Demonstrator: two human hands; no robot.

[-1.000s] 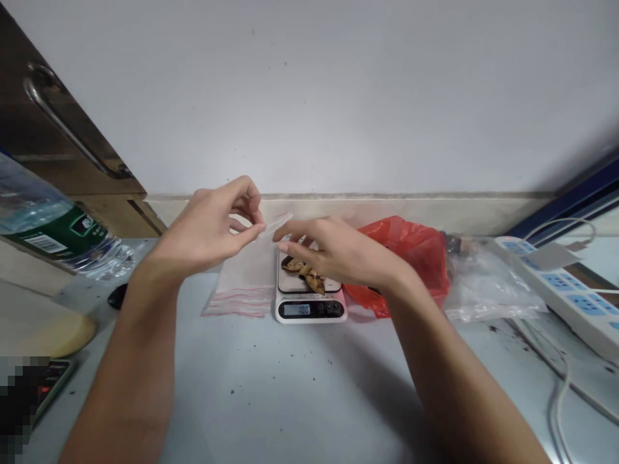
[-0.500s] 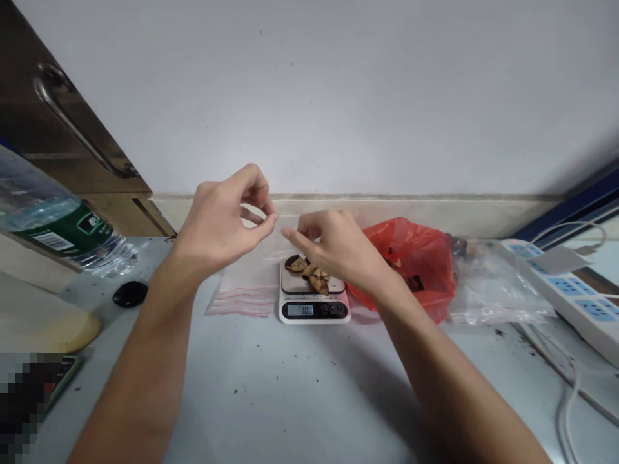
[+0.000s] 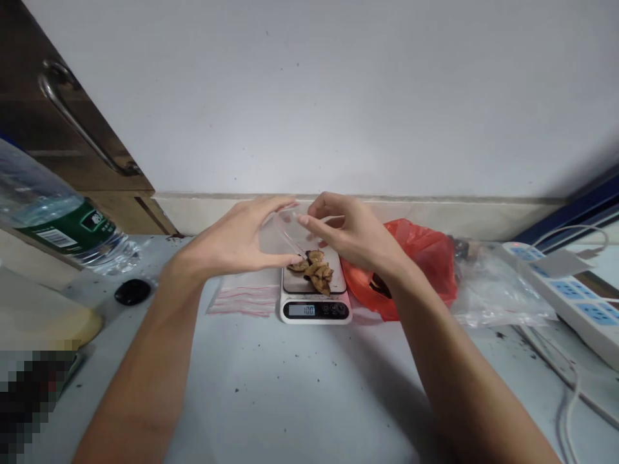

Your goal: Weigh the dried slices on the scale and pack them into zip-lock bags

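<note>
A clear zip bag (image 3: 283, 233) hangs just behind and above the small digital kitchen scale (image 3: 286, 317). My left hand (image 3: 227, 241) holds its mouth, thumb and fingers stretched wide apart. My right hand (image 3: 355, 235) is at the bag's right edge, fingers bent and apart; whether they touch the film I cannot tell. Several brown dried slices (image 3: 316, 274) lie on the scale's plate, and the display reads 10.0. My left thumb tip is close to the slices.
Flat zip bags (image 3: 244, 299) lie left of the scale. A red plastic bag (image 3: 420, 258) with dark pieces sits at right, beside clear bags (image 3: 503, 290) and a power strip (image 3: 580, 293) with cables. A water bottle (image 3: 68, 219) and a black round object (image 3: 132, 292) are at left.
My hands went from pinching to spread fingers, and the zip bag between them is now opened out. The left thumb came down toward the slices. The scale's reading is the same.
</note>
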